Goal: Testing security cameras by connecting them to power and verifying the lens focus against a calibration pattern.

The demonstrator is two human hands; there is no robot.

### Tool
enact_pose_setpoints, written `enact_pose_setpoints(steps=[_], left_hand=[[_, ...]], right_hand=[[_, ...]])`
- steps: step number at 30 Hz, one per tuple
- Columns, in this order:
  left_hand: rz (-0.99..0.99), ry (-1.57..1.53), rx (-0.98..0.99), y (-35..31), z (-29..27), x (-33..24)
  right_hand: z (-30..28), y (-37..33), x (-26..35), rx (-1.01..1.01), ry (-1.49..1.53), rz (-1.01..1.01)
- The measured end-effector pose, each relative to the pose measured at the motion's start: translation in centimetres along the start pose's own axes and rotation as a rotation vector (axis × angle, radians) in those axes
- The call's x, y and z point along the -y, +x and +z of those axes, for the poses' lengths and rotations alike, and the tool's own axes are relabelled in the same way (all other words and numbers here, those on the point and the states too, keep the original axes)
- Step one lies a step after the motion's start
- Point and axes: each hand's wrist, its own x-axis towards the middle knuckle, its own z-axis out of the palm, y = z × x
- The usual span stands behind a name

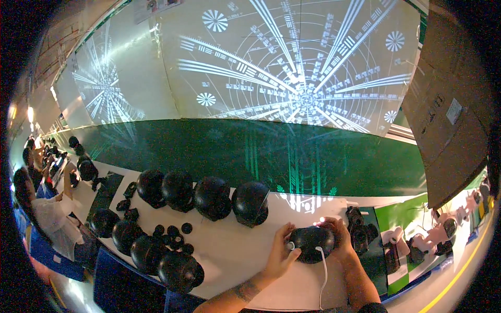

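Between my two hands, just over the white table, is a black rounded projector (314, 243) with a white cable (325, 276) running from its near side down toward me. My left hand (281, 254) grips its left end, the thumb on the near face beside a small white round part. Around the right end curls my right hand (338, 236), its fingers reaching over the far edge. Bright light shows at that far edge, by the fingertips. A chart pattern of lines and wheels (305, 96) glows on the pale wall panel ahead.
Black round housings stand in a back row (213, 198) and a front row (180, 271) on the white table (229, 261), with small black round parts (172, 237) between. Black parts (360, 229) lie at right. A cardboard sheet (449, 104) hangs right. Another person (55, 219) sits far left.
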Motion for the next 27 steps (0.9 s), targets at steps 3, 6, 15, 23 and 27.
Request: enact_pose_setpoints(steps=[3,6,15,23,27], left_hand=[[0.007,-0.006,-0.006,0.0,0.0,0.0],[0.002,-0.014,-0.011,0.0,0.0,0.0],[-0.001,-0.027,-0.019,0.0,0.1,-0.1],[-0.001,-0.001,-0.031,0.0,0.1,0.0],[-0.016,-0.02,-0.038,0.1,0.1,-0.3]], right_hand=[[0.3,-0.1,0.1,-0.015,0.022,-0.005],[0.7,-0.2,0.1,-0.029,0.033,-0.016],[0.9,-0.6,0.6,-0.027,0.008,-0.007],[2.3,-0.8,1.3,-0.12,-0.005,0.07],[2.1,-1.0,1.5,-0.088,0.018,0.071]])
